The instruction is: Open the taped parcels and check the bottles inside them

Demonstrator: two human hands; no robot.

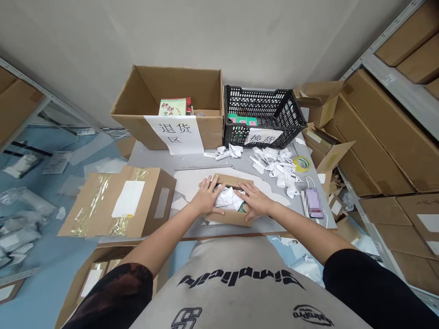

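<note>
Brown cardboard forms the small box point(235, 217) lying near the front edge of the grey table point(156, 157), in front of the person's shirt, its top parted to show crumpled white paper point(227, 198) and a bit of something green point(243, 207) too covered to make out. The left hand point(210, 197) lies over the box's left end, fingers spread and unclenched, touching cardboard and paper; the right hand point(254, 199) lies the same way over the right end, its fingers fanned out beside the green patch. Neither hand is curled into a grasp. A pale flat sheet point(191, 177) spreads beneath the box. To the left sits a taped carton point(103, 194) with a white label; behind stand a large carton point(211, 132) bearing a paper sign point(178, 137) and, just beside it, a black plastic crate point(290, 130). White paper scraps point(279, 165), a yellow tape roll point(297, 165) and a blurred purple object point(313, 202) lie on the right side.
</note>
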